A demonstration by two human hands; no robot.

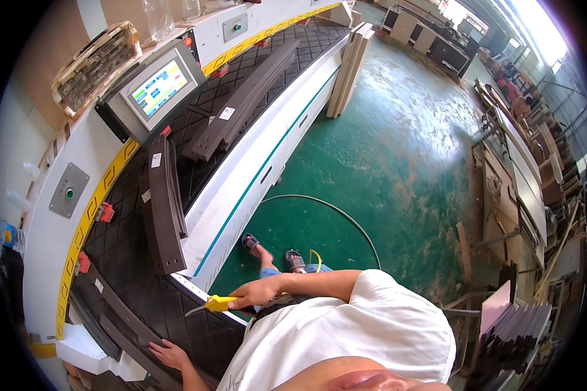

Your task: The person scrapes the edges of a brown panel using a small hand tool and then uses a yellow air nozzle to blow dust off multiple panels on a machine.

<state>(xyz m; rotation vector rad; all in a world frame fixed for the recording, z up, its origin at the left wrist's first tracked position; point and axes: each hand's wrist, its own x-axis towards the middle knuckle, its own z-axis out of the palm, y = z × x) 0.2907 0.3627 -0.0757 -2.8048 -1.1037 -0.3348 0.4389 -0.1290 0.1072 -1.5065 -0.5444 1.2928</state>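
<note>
Nearest the body, the left hand lies spread and flat on a long dark brown curved wooden strip at the near edge of the black diamond-patterned machine desk, apparently pinning it so it cannot slide. The right hand is closed around the yellow-handled air blow gun, its thin nozzle angled down toward that same surface. Farther along the desk, two more dark brown moulded strips lie lengthwise, and beyond them a grey control screen tilts toward the person for easy reading.
</note>
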